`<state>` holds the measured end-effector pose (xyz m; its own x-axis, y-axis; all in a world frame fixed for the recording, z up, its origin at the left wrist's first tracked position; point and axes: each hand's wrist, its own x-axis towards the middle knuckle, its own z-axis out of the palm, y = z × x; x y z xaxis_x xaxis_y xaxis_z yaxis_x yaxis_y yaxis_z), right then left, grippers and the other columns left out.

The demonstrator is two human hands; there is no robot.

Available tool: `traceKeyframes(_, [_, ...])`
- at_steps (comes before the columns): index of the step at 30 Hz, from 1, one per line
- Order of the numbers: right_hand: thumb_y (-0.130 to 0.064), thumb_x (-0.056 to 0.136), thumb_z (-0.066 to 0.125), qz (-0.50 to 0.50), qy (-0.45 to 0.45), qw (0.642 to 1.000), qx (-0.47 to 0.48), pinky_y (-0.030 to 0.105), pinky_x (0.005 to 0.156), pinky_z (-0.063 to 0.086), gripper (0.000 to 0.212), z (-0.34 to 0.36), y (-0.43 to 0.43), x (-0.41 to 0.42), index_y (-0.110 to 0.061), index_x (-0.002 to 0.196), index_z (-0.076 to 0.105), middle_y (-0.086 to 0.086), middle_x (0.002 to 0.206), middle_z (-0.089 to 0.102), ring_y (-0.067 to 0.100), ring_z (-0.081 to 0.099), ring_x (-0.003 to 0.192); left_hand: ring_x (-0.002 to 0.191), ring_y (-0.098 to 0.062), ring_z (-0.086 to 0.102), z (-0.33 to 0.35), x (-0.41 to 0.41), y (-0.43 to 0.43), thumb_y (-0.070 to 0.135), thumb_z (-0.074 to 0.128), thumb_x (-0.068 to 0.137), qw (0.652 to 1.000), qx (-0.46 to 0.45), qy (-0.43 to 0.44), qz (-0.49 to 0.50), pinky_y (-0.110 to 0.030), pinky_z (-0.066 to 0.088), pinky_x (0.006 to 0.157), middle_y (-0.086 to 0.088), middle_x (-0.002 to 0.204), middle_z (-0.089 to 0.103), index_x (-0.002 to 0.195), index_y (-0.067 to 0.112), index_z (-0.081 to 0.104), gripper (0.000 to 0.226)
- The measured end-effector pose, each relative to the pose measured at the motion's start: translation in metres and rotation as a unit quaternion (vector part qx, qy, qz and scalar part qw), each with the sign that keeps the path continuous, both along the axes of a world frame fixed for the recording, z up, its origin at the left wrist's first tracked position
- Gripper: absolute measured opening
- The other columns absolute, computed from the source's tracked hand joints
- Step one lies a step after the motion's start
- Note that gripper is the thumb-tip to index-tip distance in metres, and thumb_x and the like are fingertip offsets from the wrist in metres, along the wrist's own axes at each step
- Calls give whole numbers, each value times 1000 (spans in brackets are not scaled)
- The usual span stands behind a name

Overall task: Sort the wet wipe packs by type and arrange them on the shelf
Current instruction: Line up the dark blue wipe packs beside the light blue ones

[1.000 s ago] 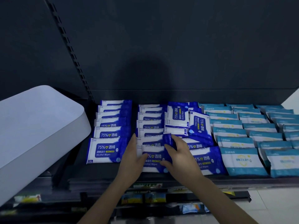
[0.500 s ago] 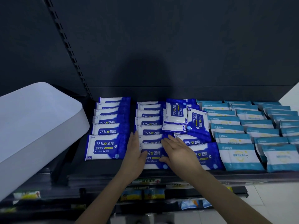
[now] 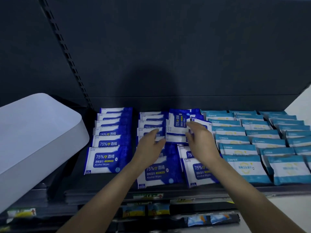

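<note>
Dark blue and white alcohol wipe packs (image 3: 104,158) lie in overlapping rows on the left half of the black shelf (image 3: 104,188). Teal and white wipe packs (image 3: 242,167) fill the right half in three rows. At the back of the middle rows, a sideways alcohol pack (image 3: 176,124) lies turned ninety degrees on top of others. My right hand (image 3: 201,140) pinches its right edge between fingers and thumb. Fingers outstretched, my left hand (image 3: 149,145) reaches its left edge. Both forearms cover parts of the front middle packs (image 3: 156,172).
A white plastic bin (image 3: 33,132) sits at the left, level with the shelf. A slotted upright (image 3: 67,52) runs up the dark back panel. A lower shelf holds small colourful packets (image 3: 144,211). White floor shows at the right.
Both hands have moved from the front pack of the middle row back to the sideways packs. The right hand now holds the sideways pack's edge.
</note>
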<state>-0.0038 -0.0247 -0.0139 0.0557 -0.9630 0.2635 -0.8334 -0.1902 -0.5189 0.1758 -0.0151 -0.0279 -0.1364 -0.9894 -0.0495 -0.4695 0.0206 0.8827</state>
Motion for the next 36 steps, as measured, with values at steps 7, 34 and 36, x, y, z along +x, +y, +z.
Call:
traceKeyframes(7, [-6,93,53,-45,-128,984,113,20,52,33,15,-8,-23,5,-5,106,61,6,76,60,17,50,65,85,-17,64,6,-35,-59,23,62,91,985,145,61,73,-32,54,74,-5,101,67,100,15,59,13])
traceKeyframes(34, [-15,74,80,22,-289,940,179,23,74,52,52,8,-22,26,-17,119,54,-2,113,63,13,61,98,91,-25,71,39,54,-27,5,71,82,981,50,181,51,-40,59,79,-13,99,71,97,20,66,22])
traceKeyframes(36, [-16,75,79,11,-292,941,171,28,74,54,35,0,-20,37,-15,102,57,1,104,66,16,63,94,89,-23,71,31,65,-19,6,70,83,975,57,201,73,-32,59,73,-10,95,73,99,17,67,20])
